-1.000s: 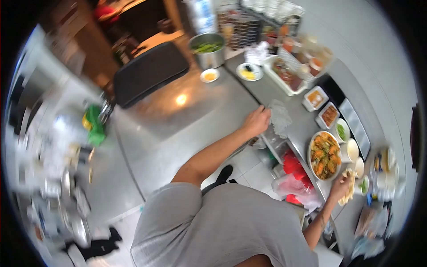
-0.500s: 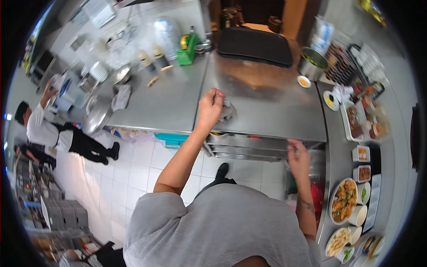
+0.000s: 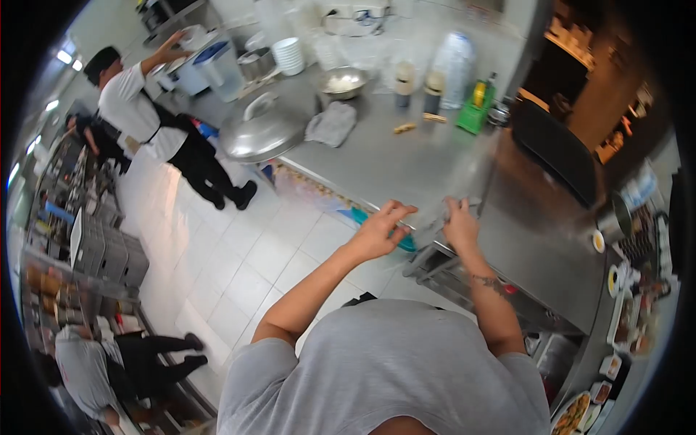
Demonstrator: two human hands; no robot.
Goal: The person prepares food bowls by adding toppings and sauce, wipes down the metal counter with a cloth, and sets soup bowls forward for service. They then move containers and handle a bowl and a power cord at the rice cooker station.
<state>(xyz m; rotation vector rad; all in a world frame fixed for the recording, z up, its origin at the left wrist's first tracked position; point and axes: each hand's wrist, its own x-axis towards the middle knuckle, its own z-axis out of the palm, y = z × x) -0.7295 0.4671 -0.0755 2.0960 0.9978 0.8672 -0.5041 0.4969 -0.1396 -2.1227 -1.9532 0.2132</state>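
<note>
A blurred grey cloth hangs between my hands at the front edge of the steel counter. My right hand pinches the cloth with its fingers closed. Just left of it, over the counter's edge, my left hand has its fingers apart and bent, with nothing visible in them. A second grey cloth lies folded farther left on the counter, beside a large metal lid.
A metal bowl, squeeze bottles and a green tape dispenser stand along the back. A black tray lies at right. One person works at the far left; another person is at lower left.
My view has turned left. The cloth has gone from beside my left hand on the counter to my right hand. My left hand has opened, and the hands have come close together.
</note>
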